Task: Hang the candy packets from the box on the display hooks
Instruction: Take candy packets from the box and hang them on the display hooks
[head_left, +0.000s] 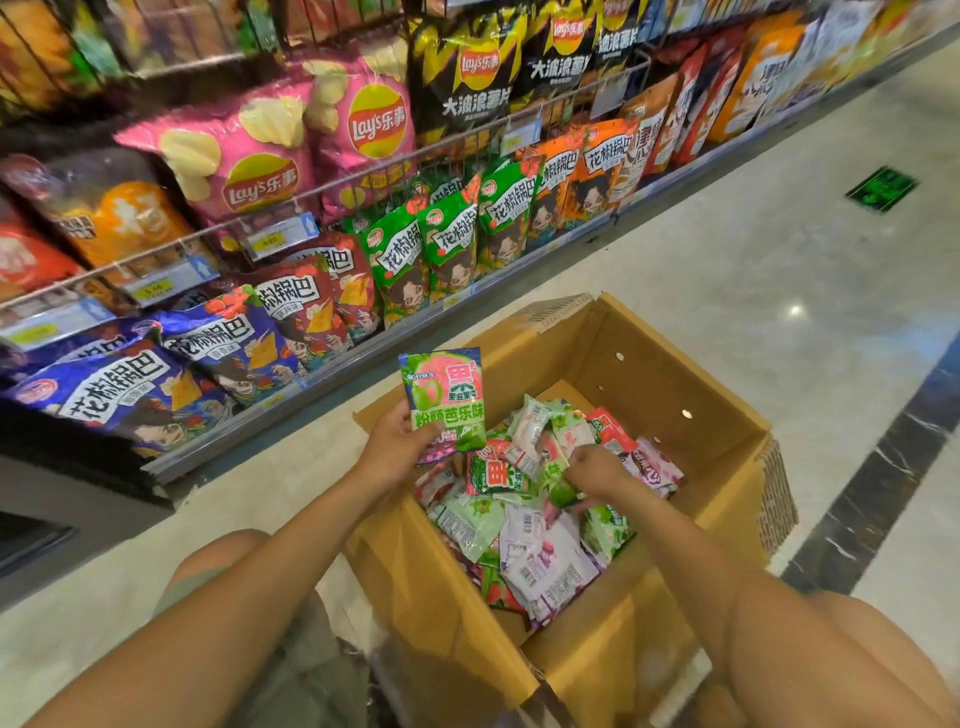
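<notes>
An open cardboard box (691, 364) stands on the floor in front of me, holding a loose heap of candy packets (535, 540) in green, white, red and purple. My left hand (400, 441) grips a small stack of green-and-pink candy packets (447, 400) upright over the box's left rim. Down inside the box, my right hand (597, 470) pinches a green packet (558, 480) on top of the heap. No display hooks for the candy are visible.
A long snack shelf (322, 358) runs along the left, with bags of chips (374, 130) behind wire rails and price tags (280, 236). Polished floor (779, 234) stretches to the right, with a green floor sticker (881, 188). My knees flank the box.
</notes>
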